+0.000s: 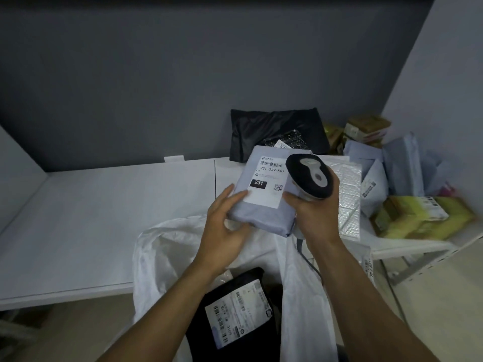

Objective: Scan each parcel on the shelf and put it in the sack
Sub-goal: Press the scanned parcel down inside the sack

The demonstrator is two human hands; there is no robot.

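Note:
My left hand (224,220) grips the near left corner of a pale blue-grey parcel (261,215) with a white shipping label reading 231, held above the sack. My right hand (313,212) holds a black and grey barcode scanner (309,176) just over the parcel's right edge, its head next to the label. The white sack (159,257) hangs open below the shelf edge, and a black parcel (235,309) with a white label lies inside it.
On the white shelf (91,218) a black bag parcel (277,129) lies at the back. A bubble mailer (349,194), several pale blue parcels (402,163) and yellow-green packets (418,218) pile up at the right. A scanner cable (308,259) hangs by the sack.

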